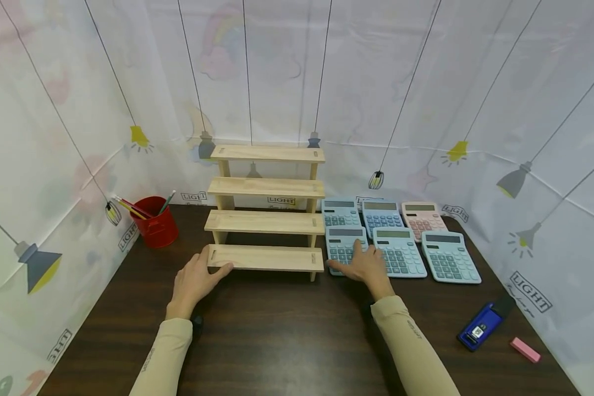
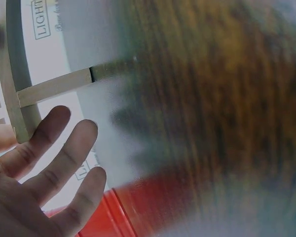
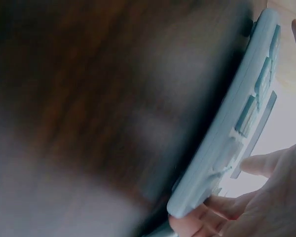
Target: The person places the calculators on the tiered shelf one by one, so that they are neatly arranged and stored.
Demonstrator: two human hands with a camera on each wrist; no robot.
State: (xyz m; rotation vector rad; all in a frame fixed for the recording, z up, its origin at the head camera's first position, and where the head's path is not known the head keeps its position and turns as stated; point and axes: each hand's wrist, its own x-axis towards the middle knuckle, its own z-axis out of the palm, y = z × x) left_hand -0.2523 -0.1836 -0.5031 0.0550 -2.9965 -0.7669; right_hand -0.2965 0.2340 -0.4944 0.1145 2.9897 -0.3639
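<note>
A four-tier wooden display shelf (image 1: pixel 264 258) stands on the dark table. My left hand (image 1: pixel 193 280) grips the left end of its lowest step, thumb along the front edge. In the left wrist view, three fingers (image 2: pixel 71 158) extend free beside the wooden frame (image 2: pixel 54 89). My right hand (image 1: pixel 366 267) holds the lower part of a light blue calculator (image 1: pixel 345 234), thumb at its left edge and fingers over its right side. Up close, the fingertips (image 3: pixel 185 224) reach around the calculator's edge (image 3: pixel 222 128).
More calculators stand close by, including a blue one (image 1: pixel 382 214), a pink one (image 1: pixel 422 220) and a pale one (image 1: pixel 450 258). On the left is a red bucket (image 1: pixel 159 231) with pencils. A blue object (image 1: pixel 480 327) and a pink block (image 1: pixel 525 350) lie at right.
</note>
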